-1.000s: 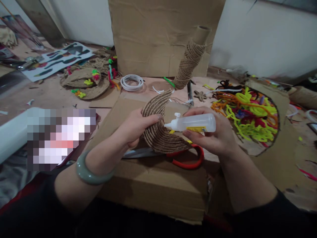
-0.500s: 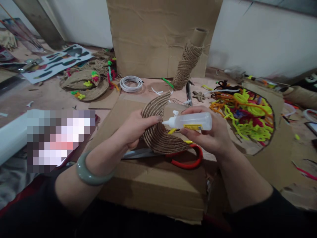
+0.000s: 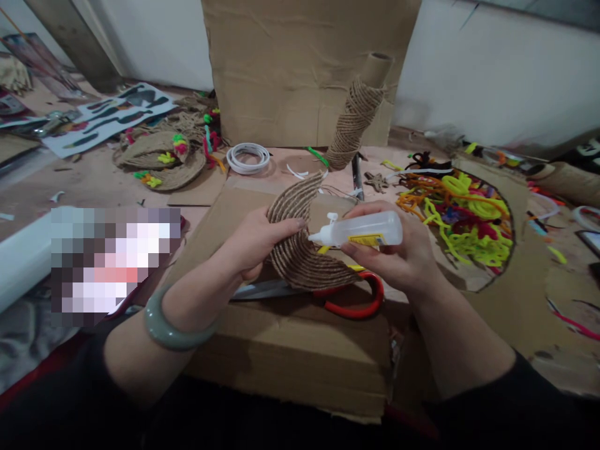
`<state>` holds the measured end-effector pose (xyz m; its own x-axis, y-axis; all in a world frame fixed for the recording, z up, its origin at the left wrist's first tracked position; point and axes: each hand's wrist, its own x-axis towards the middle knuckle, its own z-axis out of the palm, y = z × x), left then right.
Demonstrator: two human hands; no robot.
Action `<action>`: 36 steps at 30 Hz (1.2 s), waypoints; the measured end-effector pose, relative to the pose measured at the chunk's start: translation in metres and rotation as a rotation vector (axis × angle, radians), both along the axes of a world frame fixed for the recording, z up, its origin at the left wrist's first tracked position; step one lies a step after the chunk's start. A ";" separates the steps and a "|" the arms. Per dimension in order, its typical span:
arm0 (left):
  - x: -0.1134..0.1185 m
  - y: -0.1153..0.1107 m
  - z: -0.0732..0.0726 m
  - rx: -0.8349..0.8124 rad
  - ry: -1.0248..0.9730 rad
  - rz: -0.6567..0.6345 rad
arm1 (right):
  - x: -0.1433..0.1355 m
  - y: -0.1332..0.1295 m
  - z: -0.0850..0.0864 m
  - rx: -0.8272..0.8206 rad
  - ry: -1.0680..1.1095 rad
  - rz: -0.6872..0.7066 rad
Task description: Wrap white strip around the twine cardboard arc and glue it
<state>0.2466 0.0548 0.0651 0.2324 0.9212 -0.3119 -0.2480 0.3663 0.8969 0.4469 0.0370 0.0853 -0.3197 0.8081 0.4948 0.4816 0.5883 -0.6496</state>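
Between thumb and fingers, my left hand (image 3: 257, 240) grips a crescent-shaped piece covered in rows of twine (image 3: 300, 259). My right hand (image 3: 398, 250) is wrapped round a clear glue bottle (image 3: 363, 230) with a yellow label, tipped sideways. Its white nozzle points left and meets the inner edge of the crescent, close to my left thumb; I cannot tell whether glue is coming out. Beneath the crescent lie scissors with red handles (image 3: 377, 300), their blades partly hidden. They rest on a cardboard box (image 3: 281, 337).
A twine-wound tube (image 3: 356, 119) leans before an upright cardboard sheet (image 3: 300, 69). Coloured pipe cleaners (image 3: 469, 219) are heaped at the right. A white coil (image 3: 247, 159) and decorated twine pieces (image 3: 164, 162) sit at the back left. A blurred-out phone (image 3: 117, 269) lies left.
The glue bottle's nozzle has shifted very slightly down and right along the crescent's inner edge. My left hand and the crescent have stayed in place.
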 end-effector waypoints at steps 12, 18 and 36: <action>0.000 0.001 0.000 -0.039 -0.018 0.014 | 0.002 0.001 -0.005 0.005 0.052 -0.029; 0.000 0.000 0.001 -0.039 -0.040 -0.001 | 0.000 0.002 -0.004 -0.003 0.067 -0.031; 0.001 -0.001 0.003 -0.053 -0.034 -0.019 | -0.002 0.000 0.000 -0.011 0.067 -0.059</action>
<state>0.2474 0.0535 0.0681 0.2613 0.8990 -0.3514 -0.2703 0.4176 0.8675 0.4452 0.0373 0.0849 -0.2381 0.8300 0.5044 0.4705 0.5528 -0.6877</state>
